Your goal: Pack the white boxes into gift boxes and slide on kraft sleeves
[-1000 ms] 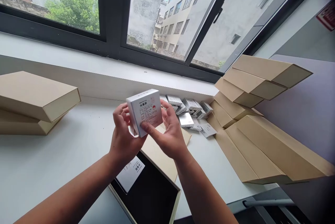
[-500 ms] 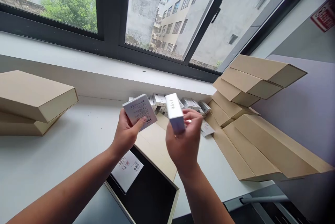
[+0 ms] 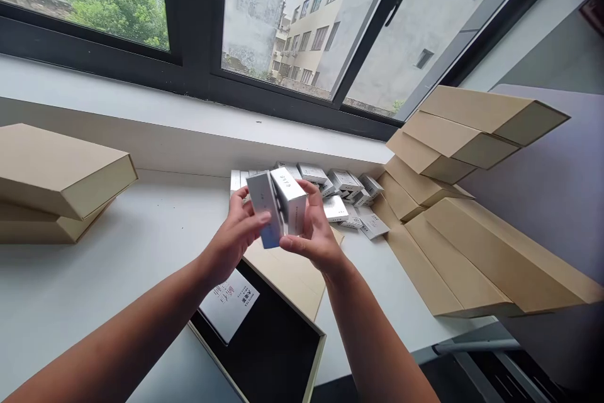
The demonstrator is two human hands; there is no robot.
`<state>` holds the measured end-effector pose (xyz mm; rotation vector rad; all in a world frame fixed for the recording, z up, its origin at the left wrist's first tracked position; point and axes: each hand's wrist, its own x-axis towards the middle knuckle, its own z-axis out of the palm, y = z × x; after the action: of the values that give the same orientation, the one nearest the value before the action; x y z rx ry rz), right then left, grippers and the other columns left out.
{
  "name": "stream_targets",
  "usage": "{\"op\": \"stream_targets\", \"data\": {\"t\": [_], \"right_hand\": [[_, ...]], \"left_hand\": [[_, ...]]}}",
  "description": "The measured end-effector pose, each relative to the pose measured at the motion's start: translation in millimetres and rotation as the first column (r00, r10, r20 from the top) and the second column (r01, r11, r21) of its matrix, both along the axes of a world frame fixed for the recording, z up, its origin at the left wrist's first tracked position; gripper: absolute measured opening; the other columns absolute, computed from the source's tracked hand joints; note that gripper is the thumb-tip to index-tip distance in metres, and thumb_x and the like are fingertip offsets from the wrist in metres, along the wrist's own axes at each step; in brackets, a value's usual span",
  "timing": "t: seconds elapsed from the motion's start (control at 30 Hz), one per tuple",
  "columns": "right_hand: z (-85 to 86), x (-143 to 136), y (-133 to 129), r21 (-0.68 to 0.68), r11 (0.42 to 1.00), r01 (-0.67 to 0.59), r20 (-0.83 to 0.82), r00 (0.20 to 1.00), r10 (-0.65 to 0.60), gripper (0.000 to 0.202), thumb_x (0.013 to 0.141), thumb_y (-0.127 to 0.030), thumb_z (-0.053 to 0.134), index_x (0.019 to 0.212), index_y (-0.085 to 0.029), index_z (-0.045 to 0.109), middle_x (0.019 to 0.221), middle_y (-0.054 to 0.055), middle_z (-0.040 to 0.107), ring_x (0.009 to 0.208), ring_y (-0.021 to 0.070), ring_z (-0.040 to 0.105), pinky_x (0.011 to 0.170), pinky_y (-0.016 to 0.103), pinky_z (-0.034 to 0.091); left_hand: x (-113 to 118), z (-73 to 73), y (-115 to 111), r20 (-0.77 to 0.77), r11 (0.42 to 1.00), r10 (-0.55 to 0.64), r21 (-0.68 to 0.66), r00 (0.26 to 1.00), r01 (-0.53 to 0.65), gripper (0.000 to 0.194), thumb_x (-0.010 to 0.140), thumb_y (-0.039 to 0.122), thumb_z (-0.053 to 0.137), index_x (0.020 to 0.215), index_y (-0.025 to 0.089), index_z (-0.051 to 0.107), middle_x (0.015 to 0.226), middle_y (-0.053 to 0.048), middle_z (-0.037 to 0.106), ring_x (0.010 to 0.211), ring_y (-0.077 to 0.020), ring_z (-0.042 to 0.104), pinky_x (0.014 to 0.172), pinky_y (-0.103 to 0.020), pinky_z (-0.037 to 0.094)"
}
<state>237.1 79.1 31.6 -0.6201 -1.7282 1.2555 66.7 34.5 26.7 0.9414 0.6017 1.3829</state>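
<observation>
My left hand (image 3: 236,227) grips a small white box (image 3: 263,205), its thumb across the narrow side. Another small white box (image 3: 289,192) is held by my right hand (image 3: 318,233), its thumb near the lower edge. The two boxes stand side by side, nearly touching, with a thin gap between them. Below them lies an open tan box with a black interior (image 3: 268,334). A white printed box (image 3: 231,305) rests in its upper left part, partly covered by my left forearm. The cream lid (image 3: 292,277) spreads out behind it.
Several small white boxes (image 3: 346,183) are piled near the sill at the back. Stacked tan boxes (image 3: 443,214) stand on the right, and two more tan boxes (image 3: 61,170) on the left. The white tabletop (image 3: 165,220) lies between.
My hands have come together and the right one has turned, bringing its box beside the left one. The left box has turned from its printed face to a narrow side.
</observation>
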Motion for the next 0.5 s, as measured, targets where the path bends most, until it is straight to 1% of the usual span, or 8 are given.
{"op": "stream_targets", "data": {"t": [0.1, 0.2, 0.27, 0.33, 0.37, 0.4, 0.47, 0.5], "right_hand": [[-4.5, -6.8, -4.0, -0.015, 0.999, 0.028, -0.055, 0.998, -0.029, 0.083, 0.072, -0.052, 0.083, 0.135, -0.036, 0.031, 0.118, 0.004, 0.057, 0.113, 0.0282, 0.061, 0.090, 0.050, 0.059], [-2.6, -2.8, -8.4, 0.253, 0.945, 0.206, -0.007, 0.978, -0.211, 0.075, 0.080, -0.044, 0.078, 0.138, -0.036, 0.031, 0.121, 0.006, 0.054, 0.111, 0.0281, 0.060, 0.099, 0.055, 0.053], [4.2, 8.4, -9.3, 0.530, 0.764, 0.369, -0.031, 0.909, -0.417, 0.078, 0.077, -0.039, 0.081, 0.138, -0.037, 0.033, 0.128, 0.008, 0.051, 0.118, 0.0315, 0.056, 0.104, 0.059, 0.047], [15.2, 23.0, -9.3, 0.725, 0.559, 0.401, -0.052, 0.842, -0.537, 0.083, 0.070, -0.035, 0.086, 0.137, -0.037, 0.037, 0.132, 0.009, 0.049, 0.126, 0.0358, 0.050, 0.109, 0.062, 0.041], [21.9, 30.0, -9.4, 0.775, 0.514, 0.367, -0.027, 0.833, -0.553, 0.085, 0.067, -0.035, 0.088, 0.136, -0.037, 0.039, 0.133, 0.009, 0.049, 0.128, 0.0374, 0.049, 0.110, 0.062, 0.040], [29.2, 35.8, -9.6, 0.793, 0.520, 0.318, 0.023, 0.838, -0.546, 0.086, 0.066, -0.037, 0.089, 0.136, -0.037, 0.041, 0.133, 0.009, 0.050, 0.128, 0.0382, 0.049, 0.109, 0.062, 0.040], [43.5, 42.2, -10.3, 0.751, 0.621, 0.226, 0.143, 0.862, -0.487, 0.086, 0.066, -0.041, 0.089, 0.138, -0.035, 0.043, 0.134, 0.009, 0.052, 0.126, 0.0377, 0.051, 0.107, 0.060, 0.043], [49.8, 42.2, -10.6, 0.710, 0.681, 0.178, 0.203, 0.875, -0.440, 0.086, 0.066, -0.043, 0.089, 0.138, -0.033, 0.043, 0.135, 0.009, 0.053, 0.124, 0.0370, 0.053, 0.105, 0.058, 0.045]], "left_hand": [[-11.6, 8.9, 4.6, 0.150, 0.974, -0.169, -0.127, 0.974, 0.188, 0.058, 0.086, 0.061, 0.054, 0.127, 0.020, 0.058, 0.115, -0.014, 0.068, 0.095, -0.0324, 0.069, 0.067, -0.039, 0.057], [-22.9, 16.4, 7.5, 0.161, 0.942, -0.260, -0.173, 0.952, 0.287, 0.058, 0.086, 0.064, 0.049, 0.122, 0.021, 0.064, 0.106, -0.014, 0.070, 0.081, -0.0282, 0.069, 0.060, -0.036, 0.054], [-28.0, 17.7, 8.3, 0.012, 0.946, -0.252, -0.209, 0.968, 0.248, 0.063, 0.084, 0.067, 0.047, 0.123, 0.020, 0.065, 0.103, -0.014, 0.070, 0.077, -0.0284, 0.067, 0.058, -0.037, 0.053], [-32.5, 15.1, 8.6, -0.314, 0.990, -0.075, -0.136, 0.947, 0.033, 0.064, 0.081, 0.065, 0.055, 0.126, 0.021, 0.064, 0.107, -0.014, 0.068, 0.085, -0.0309, 0.066, 0.065, -0.041, 0.055], [-34.8, 12.8, 8.7, -0.493, 0.995, 0.086, -0.004, 0.865, -0.101, 0.064, 0.077, 0.060, 0.064, 0.128, 0.022, 0.063, 0.114, -0.014, 0.066, 0.094, -0.0331, 0.064, 0.073, -0.044, 0.056], [-37.3, 10.2, 8.7, -0.628, 0.966, 0.260, 0.175, 0.733, -0.193, 0.067, 0.071, 0.052, 0.073, 0.131, 0.025, 0.062, 0.120, -0.013, 0.065, 0.105, -0.0353, 0.061, 0.083, -0.046, 0.055], [-42.0, 5.5, 8.1, -0.731, 0.863, 0.494, 0.478, 0.471, -0.164, 0.082, 0.061, 0.033, 0.082, 0.138, 0.028, 0.056, 0.127, -0.010, 0.061, 0.121, -0.0373, 0.052, 0.098, -0.049, 0.050], [-43.7, 4.2, 7.1, -0.744, 0.829, 0.537, 0.552, 0.399, -0.088, 0.088, 0.060, 0.027, 0.083, 0.142, 0.028, 0.052, 0.127, -0.010, 0.061, 0.123, -0.0373, 0.050, 0.100, -0.049, 0.049]]}}
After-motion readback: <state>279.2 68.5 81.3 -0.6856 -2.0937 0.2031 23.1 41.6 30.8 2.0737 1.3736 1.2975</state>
